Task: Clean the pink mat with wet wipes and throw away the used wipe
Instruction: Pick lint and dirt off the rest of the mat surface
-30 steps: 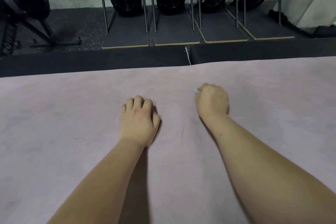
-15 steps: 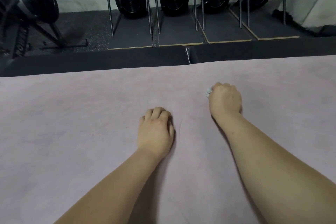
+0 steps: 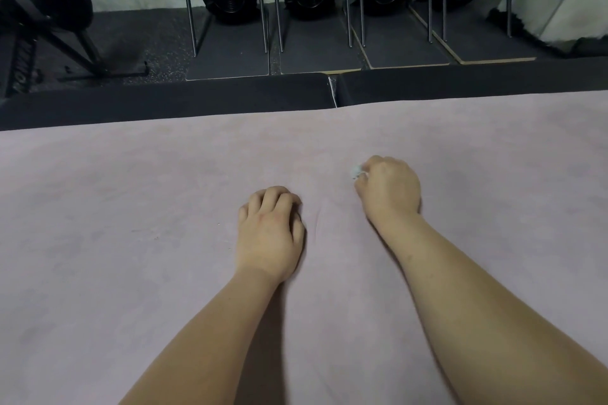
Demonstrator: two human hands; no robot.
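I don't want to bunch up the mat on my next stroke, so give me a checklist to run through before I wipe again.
1. Wipe gripped in right hand: ok, a white bit shows past the fingers.
2. Left hand bracing the pink mat: ok, it rests on it with fingers curled.
3. Mat flat between the hands: not ok, a faint crease runs there.
4. Wipe wet enough: cannot tell.
5. Bin within reach: cannot tell, none in view.

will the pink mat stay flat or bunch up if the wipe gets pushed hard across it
Probably soft, not stiff: a faint crease runs across the pink mat beside the left hand, so a hard push may bunch it. Its matte, suede-like surface looks grippy, likely dragging the wet wipe in the right hand.
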